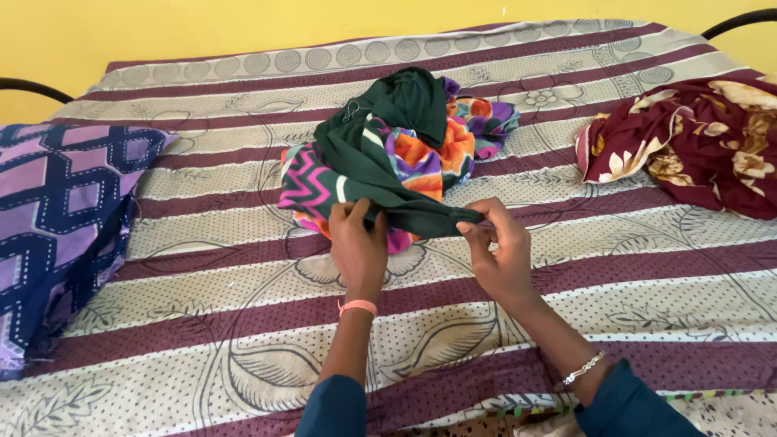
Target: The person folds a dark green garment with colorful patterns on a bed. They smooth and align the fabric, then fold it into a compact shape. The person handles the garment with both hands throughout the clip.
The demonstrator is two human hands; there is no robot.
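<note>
A dark green garment (388, 154) is found heaped over a multicoloured patterned cloth (421, 158) near the middle of the bed (243, 324), somewhat toward the far edge. One edge of the green garment is drawn out toward the near edge and is held at two places. The left hand (358, 243) is closed over the fabric at the left end of that drawn edge, the fingers curled around it. The right hand (498, 247) is pinched shut on the right end of the same edge, thumb against fingertips. The fabric between the two hands is seen pulled fairly straight. The garment is judged to be light, soft and limp, with no stiffness of its own; it is likely to sag and drag the patterned cloth beneath if lifted carelessly. A hold at a hem or seam, as at present, is judged soundest. A maroon floral cloth (696, 146) is noted at the right edge of the bed, and a blue and purple pillow (61, 218) at the left edge.
</note>
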